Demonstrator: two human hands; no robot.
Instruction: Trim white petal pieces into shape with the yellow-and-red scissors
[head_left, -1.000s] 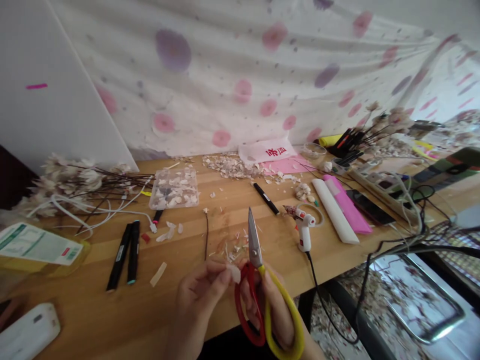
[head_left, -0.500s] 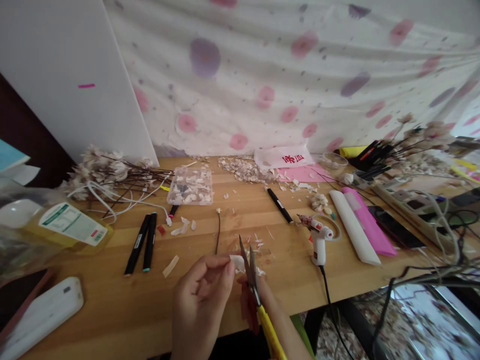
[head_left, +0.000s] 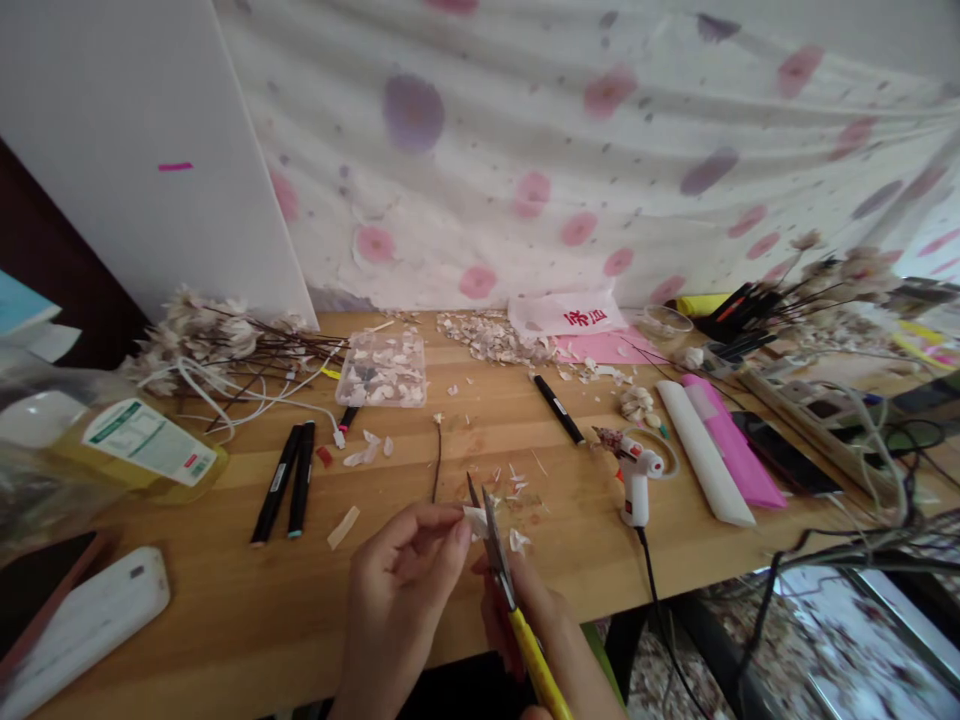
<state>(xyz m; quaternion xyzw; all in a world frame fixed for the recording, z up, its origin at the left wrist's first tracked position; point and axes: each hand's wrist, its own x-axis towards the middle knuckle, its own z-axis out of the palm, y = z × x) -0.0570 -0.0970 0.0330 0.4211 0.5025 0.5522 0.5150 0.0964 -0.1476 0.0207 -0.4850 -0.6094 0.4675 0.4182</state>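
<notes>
Between thumb and fingertips, my left hand (head_left: 409, 580) pinches a small white piece of paper-like material (head_left: 475, 518). My right hand (head_left: 536, 605) is closed around yellow-handled scissors (head_left: 525, 630), their blades slightly apart and pointing away from me. The blades lie at the right edge of the white piece. Behind my left hand a thin dark stem with a tiny pale tip (head_left: 438, 450) lies on the wooden table (head_left: 262, 620). White and reddish scraps (head_left: 517, 480) are scattered just beyond the scissors.
A white glue gun (head_left: 636, 475) stands to the right, its black cord running off the table edge. Further right lie white and pink rolls (head_left: 709, 455). Black markers (head_left: 289, 480) and a clear box of petal-like pieces (head_left: 382, 370) are at left. A bottle (head_left: 142, 450) lies far left.
The scissors have shifted slightly left, bringing the blades over the white piece's edge, and the gap between the blades looks a little different. My left hand keeps its pinch.
</notes>
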